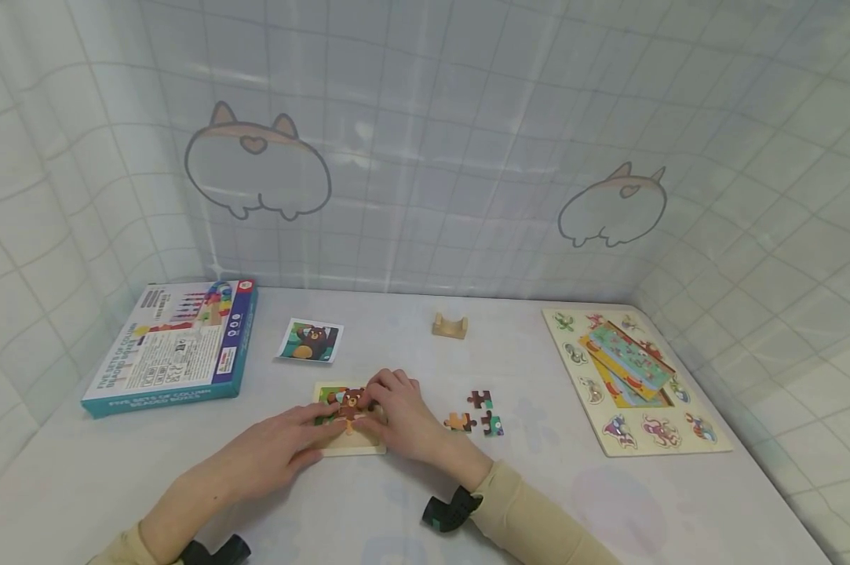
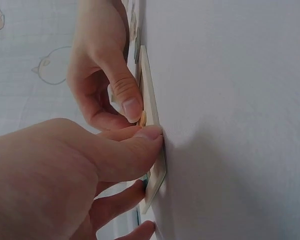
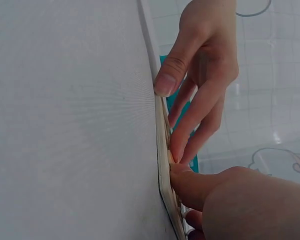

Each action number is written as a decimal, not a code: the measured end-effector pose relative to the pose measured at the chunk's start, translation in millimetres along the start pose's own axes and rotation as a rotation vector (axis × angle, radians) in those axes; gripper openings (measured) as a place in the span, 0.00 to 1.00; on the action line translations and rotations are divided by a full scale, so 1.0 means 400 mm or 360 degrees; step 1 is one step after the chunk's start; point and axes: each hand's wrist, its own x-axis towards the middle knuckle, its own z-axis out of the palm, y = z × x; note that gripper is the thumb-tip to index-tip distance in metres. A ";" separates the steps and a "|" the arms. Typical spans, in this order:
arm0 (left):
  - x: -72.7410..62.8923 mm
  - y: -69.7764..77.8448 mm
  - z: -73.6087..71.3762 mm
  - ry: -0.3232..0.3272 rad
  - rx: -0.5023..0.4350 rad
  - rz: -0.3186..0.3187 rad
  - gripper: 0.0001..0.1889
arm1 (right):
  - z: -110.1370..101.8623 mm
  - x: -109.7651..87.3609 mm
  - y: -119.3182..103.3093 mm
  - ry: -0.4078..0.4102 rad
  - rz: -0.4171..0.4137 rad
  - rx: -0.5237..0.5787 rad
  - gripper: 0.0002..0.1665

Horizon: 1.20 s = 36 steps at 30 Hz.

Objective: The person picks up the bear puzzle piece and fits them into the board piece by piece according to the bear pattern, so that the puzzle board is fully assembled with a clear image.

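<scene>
A small wooden puzzle board [image 1: 354, 451] with a brown bear picture [image 1: 350, 399] lies on the table between the two hands. My left hand [image 1: 276, 449] reaches over it from the left; its nearly straight fingers touch the picture while the thumb rests at the board's near edge. From the right side, my right hand [image 1: 399, 420] pinches a puzzle piece with an orange edge [image 2: 143, 119] at the board's surface, its thumb [image 3: 182, 172] on the near side. Fingers cover much of the piece and picture. Three loose puzzle pieces [image 1: 460, 422] lie right of the board.
Behind the board lies a bear picture card [image 1: 311, 343]. A boxed set [image 1: 177, 345] is at the left, a small wooden stand [image 1: 450, 326] at the back. Colourful cards [image 1: 629, 357] lie on a larger animal board [image 1: 611, 443] at the right. Tile-patterned sheeting [image 1: 425, 157] encloses the table.
</scene>
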 end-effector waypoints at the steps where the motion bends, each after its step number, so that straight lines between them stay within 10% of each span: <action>1: 0.000 0.001 0.001 -0.0007 -0.0006 -0.0012 0.25 | 0.000 0.000 0.000 -0.0001 -0.0001 0.0002 0.11; 36: -0.004 -0.012 0.007 0.0008 0.0042 0.0113 0.28 | -0.005 -0.002 -0.007 0.0003 0.0019 0.0028 0.12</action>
